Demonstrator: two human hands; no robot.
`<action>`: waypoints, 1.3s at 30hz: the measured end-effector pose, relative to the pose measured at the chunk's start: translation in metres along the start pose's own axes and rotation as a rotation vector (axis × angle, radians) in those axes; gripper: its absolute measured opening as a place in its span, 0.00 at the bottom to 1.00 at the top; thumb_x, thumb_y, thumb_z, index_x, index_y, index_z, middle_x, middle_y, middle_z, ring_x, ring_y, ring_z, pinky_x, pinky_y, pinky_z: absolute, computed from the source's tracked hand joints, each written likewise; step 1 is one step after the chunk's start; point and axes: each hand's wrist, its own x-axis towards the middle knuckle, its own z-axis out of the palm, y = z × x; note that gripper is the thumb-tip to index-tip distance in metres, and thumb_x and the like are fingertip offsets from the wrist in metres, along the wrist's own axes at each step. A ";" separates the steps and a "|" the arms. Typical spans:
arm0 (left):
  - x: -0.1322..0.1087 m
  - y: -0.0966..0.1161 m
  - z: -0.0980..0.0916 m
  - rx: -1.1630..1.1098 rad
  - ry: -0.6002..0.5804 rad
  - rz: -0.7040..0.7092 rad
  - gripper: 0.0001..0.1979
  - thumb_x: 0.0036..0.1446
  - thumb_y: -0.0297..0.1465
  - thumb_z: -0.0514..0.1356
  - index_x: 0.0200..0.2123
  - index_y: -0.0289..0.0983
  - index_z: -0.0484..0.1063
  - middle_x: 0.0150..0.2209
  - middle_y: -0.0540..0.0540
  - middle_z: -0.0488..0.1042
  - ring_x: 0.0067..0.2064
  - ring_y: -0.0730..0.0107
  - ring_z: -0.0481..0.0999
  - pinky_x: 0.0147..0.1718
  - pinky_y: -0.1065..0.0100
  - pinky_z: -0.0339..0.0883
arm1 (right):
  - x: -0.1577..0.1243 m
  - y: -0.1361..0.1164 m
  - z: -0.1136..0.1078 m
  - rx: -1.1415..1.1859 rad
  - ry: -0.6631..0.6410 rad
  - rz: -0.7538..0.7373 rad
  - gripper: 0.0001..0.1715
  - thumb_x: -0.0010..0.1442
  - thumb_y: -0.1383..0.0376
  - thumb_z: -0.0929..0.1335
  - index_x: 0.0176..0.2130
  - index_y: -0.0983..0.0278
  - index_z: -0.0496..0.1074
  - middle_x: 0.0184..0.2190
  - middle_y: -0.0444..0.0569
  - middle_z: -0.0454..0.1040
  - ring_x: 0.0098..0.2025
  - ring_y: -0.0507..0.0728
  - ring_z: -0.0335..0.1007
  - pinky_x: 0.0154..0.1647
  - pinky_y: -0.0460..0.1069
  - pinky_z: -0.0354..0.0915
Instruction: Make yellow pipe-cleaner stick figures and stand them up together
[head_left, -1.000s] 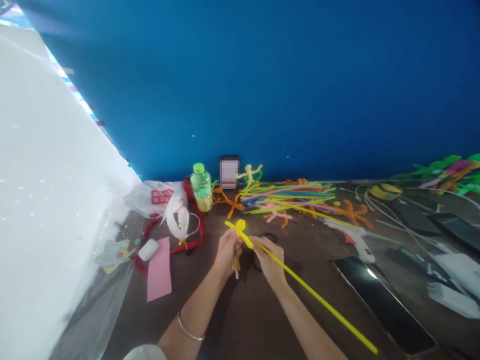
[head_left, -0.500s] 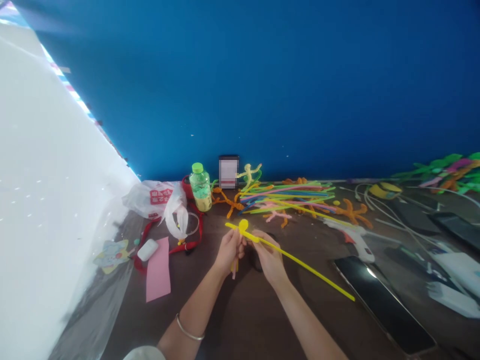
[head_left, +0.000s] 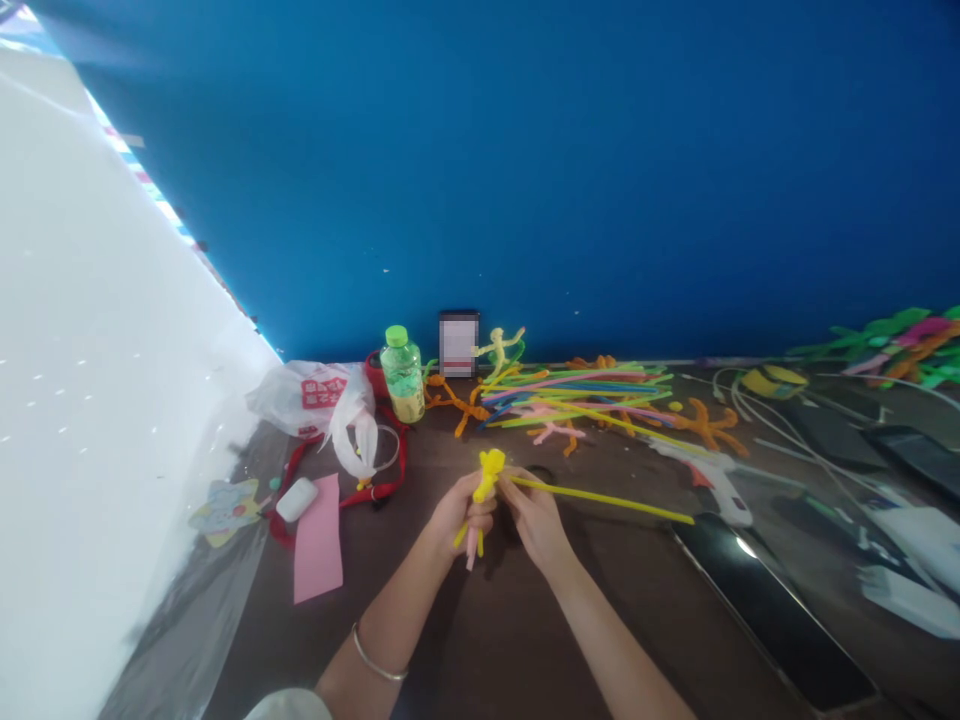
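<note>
Over the middle of the dark table, my left hand (head_left: 459,508) is closed around a small yellow pipe cleaner figure (head_left: 490,472). The figure has a rounded top, and yellow and pink ends stick out below my fingers. Close beside it, my right hand (head_left: 534,510) pinches a long yellow pipe cleaner (head_left: 607,496) near the figure. Its free length runs out to the right, the tip by the phone. My fingers hide where the long piece meets the figure.
Behind my hands lies a pile of coloured pipe cleaners (head_left: 585,388) with orange figures (head_left: 709,428). A green-capped bottle (head_left: 403,378) and plastic bag (head_left: 307,395) stand left, near pink paper (head_left: 318,545). A glue gun (head_left: 721,485) and phone (head_left: 780,610) lie right.
The yellow figure has turned in my left hand, and its lower ends show more. The long pipe cleaner has swung up at its free end, and its short end no longer sticks out left.
</note>
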 end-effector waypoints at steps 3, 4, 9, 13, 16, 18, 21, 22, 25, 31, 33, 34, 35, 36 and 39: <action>-0.004 0.002 -0.004 -0.150 -0.015 -0.183 0.13 0.56 0.29 0.51 0.21 0.33 0.56 0.14 0.58 0.46 0.12 0.89 0.43 0.09 0.86 0.39 | -0.002 -0.002 0.006 0.167 -0.071 0.078 0.05 0.47 0.64 0.71 0.25 0.61 0.69 0.29 0.43 0.72 0.36 0.53 0.68 0.41 0.49 0.62; -0.005 0.003 -0.005 -0.182 -0.017 -0.222 0.14 0.57 0.28 0.50 0.20 0.33 0.56 0.14 0.58 0.46 0.11 0.90 0.44 0.09 0.87 0.40 | -0.003 -0.002 0.007 0.221 -0.100 0.105 0.06 0.47 0.63 0.71 0.25 0.61 0.69 0.29 0.43 0.73 0.36 0.54 0.69 0.41 0.50 0.63; -0.007 0.004 -0.003 -0.199 -0.057 -0.267 0.09 0.56 0.26 0.51 0.23 0.31 0.61 0.15 0.56 0.54 0.12 0.90 0.50 0.09 0.88 0.42 | -0.005 -0.005 0.013 0.289 -0.094 0.191 0.09 0.43 0.61 0.72 0.26 0.60 0.69 0.28 0.45 0.73 0.34 0.57 0.70 0.36 0.52 0.65; -0.002 0.002 0.003 0.040 0.008 -0.046 0.05 0.50 0.28 0.56 0.29 0.30 0.66 0.22 0.49 0.67 0.15 0.86 0.59 0.12 0.82 0.54 | -0.002 -0.002 0.011 0.093 0.141 0.006 0.09 0.47 0.59 0.70 0.28 0.62 0.70 0.25 0.44 0.71 0.32 0.55 0.69 0.35 0.51 0.66; 0.003 -0.002 0.006 0.275 0.101 0.306 0.10 0.43 0.28 0.61 0.32 0.32 0.68 0.29 0.46 0.72 0.23 0.77 0.69 0.24 0.73 0.65 | -0.001 -0.003 0.008 -0.166 0.276 -0.172 0.11 0.49 0.59 0.69 0.29 0.64 0.70 0.27 0.46 0.72 0.33 0.55 0.69 0.37 0.52 0.65; 0.005 -0.005 0.006 0.438 0.148 0.470 0.11 0.41 0.29 0.64 0.31 0.33 0.70 0.30 0.46 0.74 0.29 0.73 0.72 0.33 0.70 0.66 | -0.002 -0.005 0.009 -0.278 0.306 -0.226 0.11 0.49 0.59 0.69 0.29 0.65 0.69 0.28 0.47 0.72 0.32 0.55 0.69 0.36 0.51 0.65; 0.006 -0.007 0.005 0.633 0.219 0.594 0.10 0.42 0.33 0.64 0.27 0.31 0.72 0.27 0.46 0.74 0.32 0.71 0.72 0.36 0.70 0.64 | -0.004 -0.007 0.012 -0.337 0.301 -0.250 0.10 0.49 0.59 0.69 0.28 0.64 0.69 0.26 0.46 0.71 0.30 0.53 0.69 0.34 0.50 0.66; 0.005 -0.008 0.004 0.659 0.236 0.604 0.11 0.42 0.34 0.64 0.27 0.31 0.72 0.26 0.46 0.74 0.31 0.71 0.72 0.35 0.70 0.64 | -0.004 -0.007 0.013 -0.342 0.294 -0.253 0.10 0.49 0.59 0.69 0.27 0.64 0.69 0.26 0.45 0.71 0.29 0.53 0.68 0.33 0.49 0.66; 0.005 -0.008 0.003 0.606 0.244 0.581 0.13 0.43 0.38 0.63 0.26 0.32 0.72 0.24 0.47 0.72 0.25 0.73 0.70 0.29 0.71 0.63 | -0.004 -0.007 0.014 -0.313 0.270 -0.233 0.10 0.48 0.60 0.70 0.27 0.64 0.69 0.26 0.45 0.72 0.28 0.53 0.69 0.32 0.49 0.66; 0.001 -0.007 0.007 0.537 0.185 0.551 0.16 0.48 0.40 0.59 0.21 0.32 0.67 0.15 0.54 0.58 0.17 0.83 0.57 0.17 0.77 0.51 | -0.003 -0.005 0.010 -0.300 0.292 -0.228 0.09 0.47 0.61 0.70 0.28 0.64 0.72 0.29 0.48 0.74 0.33 0.55 0.70 0.38 0.52 0.66; 0.002 -0.007 0.009 0.498 0.177 0.578 0.15 0.48 0.41 0.59 0.23 0.33 0.65 0.16 0.55 0.58 0.16 0.85 0.54 0.16 0.77 0.49 | -0.004 -0.005 0.010 -0.341 0.284 -0.255 0.08 0.47 0.62 0.70 0.29 0.64 0.73 0.30 0.49 0.74 0.34 0.56 0.70 0.39 0.53 0.66; 0.002 -0.007 0.009 0.479 0.182 0.590 0.15 0.47 0.41 0.60 0.24 0.33 0.65 0.17 0.54 0.60 0.16 0.85 0.54 0.16 0.77 0.48 | -0.005 -0.005 0.010 -0.361 0.277 -0.274 0.08 0.47 0.62 0.70 0.29 0.64 0.73 0.31 0.49 0.74 0.35 0.56 0.70 0.40 0.53 0.66; 0.003 -0.006 0.009 0.464 0.192 0.599 0.15 0.46 0.40 0.60 0.24 0.34 0.65 0.18 0.54 0.62 0.16 0.86 0.53 0.16 0.77 0.47 | -0.006 -0.006 0.010 -0.378 0.271 -0.296 0.07 0.48 0.63 0.70 0.29 0.64 0.73 0.31 0.49 0.74 0.35 0.56 0.70 0.40 0.54 0.66; 0.003 -0.006 0.009 0.457 0.203 0.604 0.15 0.45 0.40 0.61 0.25 0.34 0.65 0.19 0.54 0.63 0.16 0.86 0.53 0.15 0.77 0.46 | -0.006 -0.006 0.010 -0.392 0.266 -0.317 0.07 0.48 0.63 0.70 0.30 0.64 0.73 0.32 0.50 0.75 0.35 0.57 0.70 0.41 0.54 0.66; 0.004 -0.005 0.008 0.472 0.227 0.587 0.16 0.43 0.41 0.62 0.22 0.33 0.65 0.15 0.56 0.58 0.15 0.86 0.52 0.15 0.77 0.44 | -0.007 -0.005 0.010 -0.445 0.267 -0.381 0.06 0.49 0.63 0.69 0.30 0.63 0.73 0.32 0.50 0.75 0.35 0.57 0.71 0.40 0.54 0.67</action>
